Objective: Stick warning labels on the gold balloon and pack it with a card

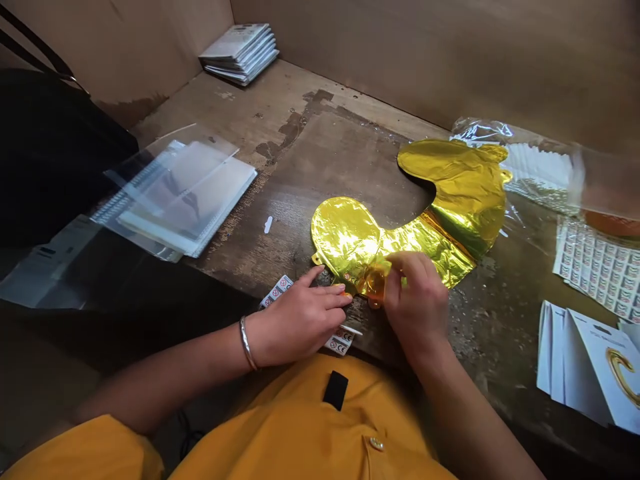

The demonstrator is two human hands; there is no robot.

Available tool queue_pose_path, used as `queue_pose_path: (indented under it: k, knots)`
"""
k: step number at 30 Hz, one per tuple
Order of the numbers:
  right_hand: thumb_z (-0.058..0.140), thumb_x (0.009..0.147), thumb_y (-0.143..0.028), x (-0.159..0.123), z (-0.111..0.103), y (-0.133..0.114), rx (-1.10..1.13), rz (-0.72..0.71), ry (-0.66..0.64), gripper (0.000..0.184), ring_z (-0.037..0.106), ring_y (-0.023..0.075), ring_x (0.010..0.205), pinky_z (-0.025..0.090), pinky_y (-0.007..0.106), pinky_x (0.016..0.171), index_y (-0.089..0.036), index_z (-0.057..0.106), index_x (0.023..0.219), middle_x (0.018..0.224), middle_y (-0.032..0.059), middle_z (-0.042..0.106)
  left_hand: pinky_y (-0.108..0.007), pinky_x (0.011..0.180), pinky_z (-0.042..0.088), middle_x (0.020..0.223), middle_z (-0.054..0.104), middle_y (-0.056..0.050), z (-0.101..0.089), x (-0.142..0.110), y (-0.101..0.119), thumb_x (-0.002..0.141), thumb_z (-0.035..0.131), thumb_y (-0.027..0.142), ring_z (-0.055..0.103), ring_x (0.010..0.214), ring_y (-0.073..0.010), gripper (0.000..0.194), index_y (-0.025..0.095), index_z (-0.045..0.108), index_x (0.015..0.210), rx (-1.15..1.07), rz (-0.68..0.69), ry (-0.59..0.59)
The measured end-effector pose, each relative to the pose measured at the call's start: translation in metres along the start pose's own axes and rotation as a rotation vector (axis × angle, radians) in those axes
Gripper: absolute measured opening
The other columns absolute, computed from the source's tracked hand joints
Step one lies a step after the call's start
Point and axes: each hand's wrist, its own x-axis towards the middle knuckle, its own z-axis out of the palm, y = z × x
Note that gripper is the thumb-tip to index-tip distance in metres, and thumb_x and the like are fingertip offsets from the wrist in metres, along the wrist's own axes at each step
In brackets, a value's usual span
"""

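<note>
A flat gold foil balloon (345,230) with a curved shape lies on the worn wooden table (330,150), creased across its right part. My left hand (313,310) rests palm down at its near edge, fingers stretched out and fingertips touching the foil. My right hand (417,300) is closed in a pinch at the balloon's near edge, where the foil curls and looks orange. What exactly sits between thumb and finger is partly hidden. A strip of warning labels (340,340) sticks out below my left hand. Another label piece (277,291) shows behind the wrist.
Clear plastic sleeves (185,193) lie at the left, near a black bag (55,160). A stack of packets (240,53) stands in the back corner. At the right are a clear bag of white pieces (540,173), a sticker sheet (595,267) and folded printed cards (590,367).
</note>
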Motion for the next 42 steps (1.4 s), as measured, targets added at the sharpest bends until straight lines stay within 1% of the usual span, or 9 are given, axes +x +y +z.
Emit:
queue_pose_path:
  k: [5, 11, 14, 21, 26, 32, 37, 40, 42]
  knots:
    - [0.057, 0.087, -0.014, -0.015, -0.006, 0.000, 0.137, -0.421, -0.284, 0.030, 0.058, 0.0233, 0.112, 0.051, 0.042, 0.095, -0.019, 0.064, 0.115, 0.121, 0.0099, 0.066, -0.044, 0.106, 0.031, 0.101, 0.071, -0.003, -0.009, -0.004, 0.006, 0.089, 0.050, 0.015, 0.062, 0.103, -0.0190, 0.017, 0.018, 0.065, 0.080, 0.033, -0.033, 0.061]
    - [0.053, 0.089, -0.011, -0.024, 0.014, 0.004, 0.101, -0.488, -0.190, 0.029, 0.065, 0.0225, 0.101, 0.056, 0.041, 0.087, -0.017, 0.066, 0.114, 0.118, 0.0114, 0.068, -0.038, 0.092, 0.036, 0.090, 0.069, -0.002, -0.013, -0.008, 0.011, 0.089, 0.051, 0.016, 0.060, 0.089, -0.0163, 0.017, 0.018, 0.064, 0.080, 0.037, -0.060, 0.045]
    - [0.051, 0.089, -0.012, -0.017, 0.013, 0.001, 0.154, -0.389, -0.201, 0.023, 0.066, 0.0204, 0.092, 0.055, 0.037, 0.082, -0.018, 0.069, 0.103, 0.105, 0.0098, 0.072, -0.037, 0.090, 0.037, 0.093, 0.069, -0.003, -0.013, -0.008, 0.010, 0.091, 0.048, 0.017, 0.060, 0.090, -0.0167, 0.019, 0.018, 0.065, 0.082, 0.030, -0.073, 0.043]
    - [0.060, 0.083, -0.026, 0.000, 0.005, 0.003, 0.462, 0.166, -0.289, 0.011, 0.065, 0.0173, 0.070, 0.052, 0.031, 0.066, -0.019, 0.069, 0.081, 0.077, 0.0034, 0.072, -0.041, 0.092, 0.040, 0.111, 0.063, -0.008, -0.013, -0.008, 0.011, 0.087, 0.052, 0.018, 0.056, 0.103, -0.0221, 0.016, 0.018, 0.067, 0.082, 0.094, -0.109, 0.140]
    - [0.063, 0.080, -0.045, 0.005, 0.006, 0.005, 0.549, 0.369, -0.370, 0.029, 0.054, 0.0140, 0.057, 0.042, 0.027, 0.055, -0.018, 0.067, 0.069, 0.061, 0.0004, 0.064, -0.047, 0.098, 0.040, 0.127, 0.054, -0.013, -0.012, -0.006, 0.009, 0.085, 0.055, 0.020, 0.050, 0.116, -0.0268, 0.012, 0.018, 0.067, 0.084, 0.103, -0.182, 0.183]
    - [0.058, 0.082, -0.049, 0.015, 0.007, 0.005, 0.581, 0.417, -0.359, 0.035, 0.047, 0.0119, 0.056, 0.036, 0.024, 0.051, -0.017, 0.064, 0.068, 0.060, -0.0001, 0.057, -0.047, 0.114, 0.028, 0.139, 0.049, -0.014, -0.010, 0.000, 0.008, 0.089, 0.052, 0.020, 0.042, 0.131, -0.0257, 0.015, 0.016, 0.065, 0.084, 0.115, -0.133, 0.084]
    - [0.053, 0.084, -0.050, 0.018, 0.001, 0.006, 0.677, 0.419, -0.417, 0.036, 0.042, 0.0104, 0.054, 0.036, 0.023, 0.050, -0.018, 0.055, 0.067, 0.058, -0.0022, 0.048, -0.045, 0.110, 0.035, 0.132, 0.056, -0.013, -0.003, 0.013, 0.002, 0.089, 0.051, 0.023, 0.048, 0.126, -0.0265, 0.017, 0.015, 0.065, 0.082, 0.115, 0.017, 0.027]
    - [0.059, 0.082, -0.041, 0.014, -0.003, 0.006, 0.676, 0.268, -0.403, 0.023, 0.055, 0.0150, 0.069, 0.048, 0.028, 0.064, -0.020, 0.057, 0.090, 0.078, 0.0021, 0.060, -0.041, 0.094, 0.048, 0.102, 0.065, -0.013, -0.001, 0.020, -0.004, 0.088, 0.052, 0.023, 0.059, 0.101, -0.0244, 0.018, 0.015, 0.065, 0.077, 0.109, 0.033, 0.011]
    - [0.064, 0.076, -0.029, 0.010, -0.003, 0.007, 0.551, 0.075, -0.375, 0.035, 0.060, 0.0213, 0.090, 0.050, 0.037, 0.080, -0.021, 0.054, 0.109, 0.101, 0.0078, 0.063, -0.038, 0.084, 0.050, 0.084, 0.063, -0.010, -0.002, 0.022, -0.006, 0.087, 0.051, 0.022, 0.059, 0.088, -0.0224, 0.020, 0.016, 0.064, 0.073, 0.111, 0.036, 0.006]
